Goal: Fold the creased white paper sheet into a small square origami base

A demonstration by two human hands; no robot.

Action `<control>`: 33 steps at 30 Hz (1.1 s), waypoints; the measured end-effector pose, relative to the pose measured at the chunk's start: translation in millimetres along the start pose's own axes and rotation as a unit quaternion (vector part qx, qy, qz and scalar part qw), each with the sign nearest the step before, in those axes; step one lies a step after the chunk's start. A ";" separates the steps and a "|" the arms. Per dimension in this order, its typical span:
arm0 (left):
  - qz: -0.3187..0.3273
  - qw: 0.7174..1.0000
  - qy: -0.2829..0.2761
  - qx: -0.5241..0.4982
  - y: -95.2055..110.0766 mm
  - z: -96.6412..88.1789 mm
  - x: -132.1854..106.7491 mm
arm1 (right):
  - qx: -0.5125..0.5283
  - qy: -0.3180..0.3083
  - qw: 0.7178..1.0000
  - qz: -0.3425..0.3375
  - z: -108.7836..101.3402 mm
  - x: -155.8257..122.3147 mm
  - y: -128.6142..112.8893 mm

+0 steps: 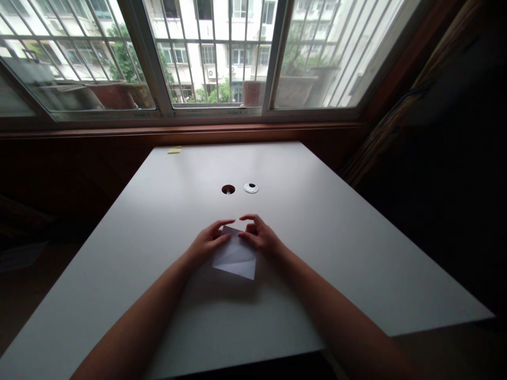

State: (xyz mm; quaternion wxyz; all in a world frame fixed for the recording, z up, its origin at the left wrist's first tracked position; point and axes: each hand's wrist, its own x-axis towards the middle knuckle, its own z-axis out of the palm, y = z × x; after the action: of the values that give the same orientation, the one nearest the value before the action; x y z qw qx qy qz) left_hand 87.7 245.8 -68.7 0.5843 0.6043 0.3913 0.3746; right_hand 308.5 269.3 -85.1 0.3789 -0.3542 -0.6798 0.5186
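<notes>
A small white sheet of paper [236, 257] with crease lines is between my hands, over the middle of the white table. Its near edge slants, and a soft shadow falls on the tabletop below it. My left hand [209, 240] grips the paper's upper left part, thumb on top and index finger stretched past the far edge. At the upper right, my right hand [259, 235] pinches the paper with its thumb on top, while the index finger arches forward. Both index fingertips point at each other with a small gap between them. The fingers under the paper are partly hidden.
The white table [158, 211] has a round cable hole [228, 189], with a white round cover [251, 188] beside it. A yellow sticky strip [175, 150] lies near the far left edge. Beyond stands a barred window [214, 53]; a dark curtain [415, 105] hangs at right.
</notes>
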 end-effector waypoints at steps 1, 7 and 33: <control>0.007 1.000 0.005 0.013 0.0 -0.2 -0.3 | -0.009 -0.001 1.000 -0.003 0.1 -0.3 -0.3; 0.059 0.987 0.120 0.091 3.1 0.8 -5.6 | 0.008 0.052 0.998 -0.015 1.1 -4.0 -3.9; 0.073 0.952 0.263 0.141 17.8 8.3 -21.5 | -0.045 0.069 0.996 -0.023 2.2 -39.7 -29.4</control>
State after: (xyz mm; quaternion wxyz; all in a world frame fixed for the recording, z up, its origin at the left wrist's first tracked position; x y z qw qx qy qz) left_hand 87.0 222.6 -51.1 0.3400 0.5879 0.5346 0.5030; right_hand 322.3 227.4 -62.7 0.4203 -0.3895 -0.6830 0.4530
